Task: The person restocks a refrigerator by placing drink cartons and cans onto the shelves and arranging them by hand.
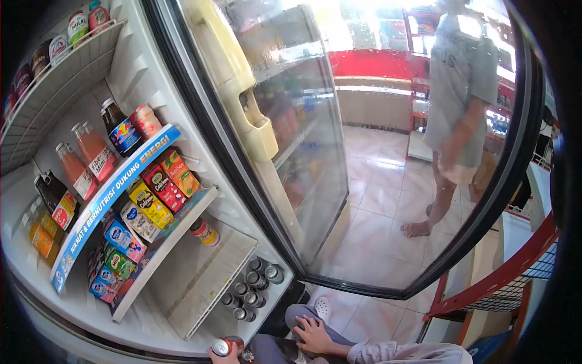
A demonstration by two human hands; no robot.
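Observation:
At the bottom of the view, my left hand is wrapped round a red can with a silver top, near the fridge's lower edge. My right hand rests on my bent knee with its fingers spread, holding nothing. Several dark cans stand upright in the fridge's bottom compartment, above and to the right of the red can. Over them is a white shelf, which carries a small bottle with a red and yellow label at its back.
A fogged glass door stands open at the right; a person is visible through it. Shelves of drink cartons and bottles fill the upper left. A red-edged rack stands at the lower right.

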